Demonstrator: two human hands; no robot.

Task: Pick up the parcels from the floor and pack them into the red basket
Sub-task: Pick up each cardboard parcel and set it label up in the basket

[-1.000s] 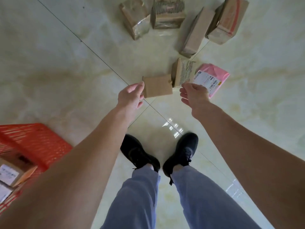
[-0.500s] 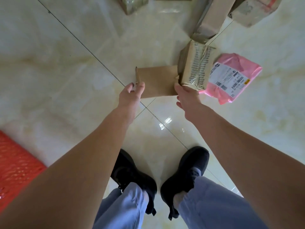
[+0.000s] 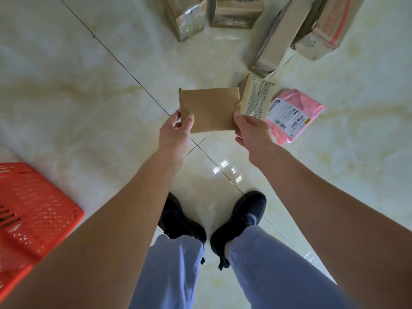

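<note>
1. Fingers first: the left hand (image 3: 176, 130) is pinching the lower-left corner of a flat brown paper parcel (image 3: 209, 110), thumb over the face and the other fingers curled behind, while the right hand (image 3: 250, 128) is gripping the parcel's lower-right edge with its thumb lying on top.
2. The parcel is sitting level between the two hands, its long axis running left to right, and it seems to be clear of the tiled floor (image 3: 89, 97), though that cannot be told for certain.
3. The red basket (image 3: 40, 210) is standing low on the person's left, well apart from the parcel; the left hand is the nearer one, so the carry will likely be swinging leftward and back toward the body.
4. Just beyond the right hand, a small taped box (image 3: 256, 97) is touching or overlapping the parcel's right end, with a pink mailer bag (image 3: 294, 114) beside it.
5. Farther off, four more taped cartons are waiting, among them a long carton (image 3: 278, 39) and a red-striped carton (image 3: 325, 25).
</note>
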